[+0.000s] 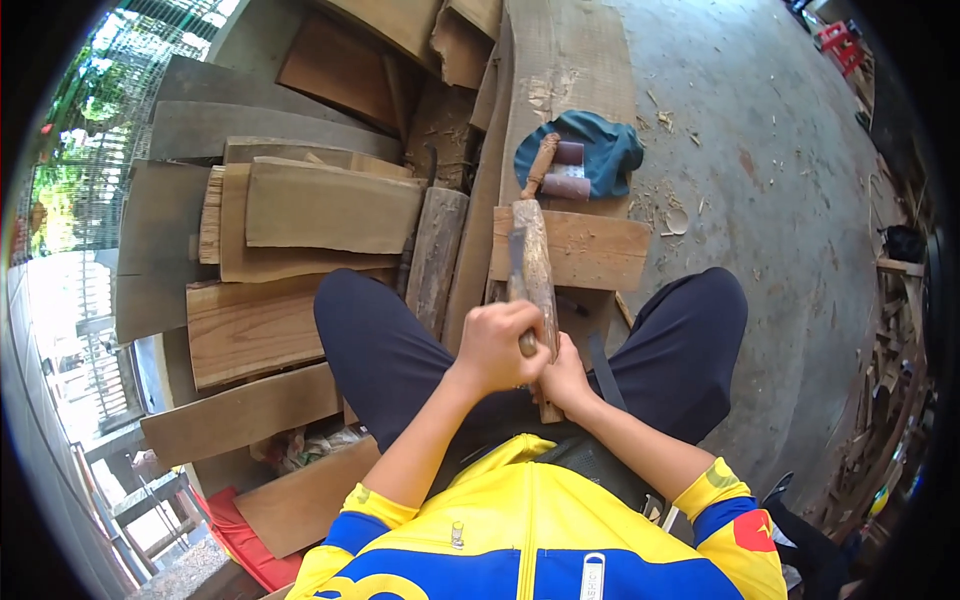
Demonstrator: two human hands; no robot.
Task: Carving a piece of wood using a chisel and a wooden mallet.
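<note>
My left hand (497, 345) is closed round the wooden handle of a knife-like tool. Its dark blade (516, 255) points away from me along the left side of a rough piece of wood (537, 255). With my right hand (566, 378) I grip this wood near its close end, low between my knees. The wood's far end rests over a flat board (600, 250) lying across a long plank. Just beyond it sit a carved brown wooden piece (541, 165) and brown rolled sheets (567, 187) on a teal cloth (612, 150).
Stacked boards (335, 205) fill the left side, with a bark-covered log (437, 255) by my left knee. The long plank (575, 50) runs ahead. Shavings (665, 120) are scattered over the concrete floor (770, 200). A red stool (840, 45) and piled wood stand far right.
</note>
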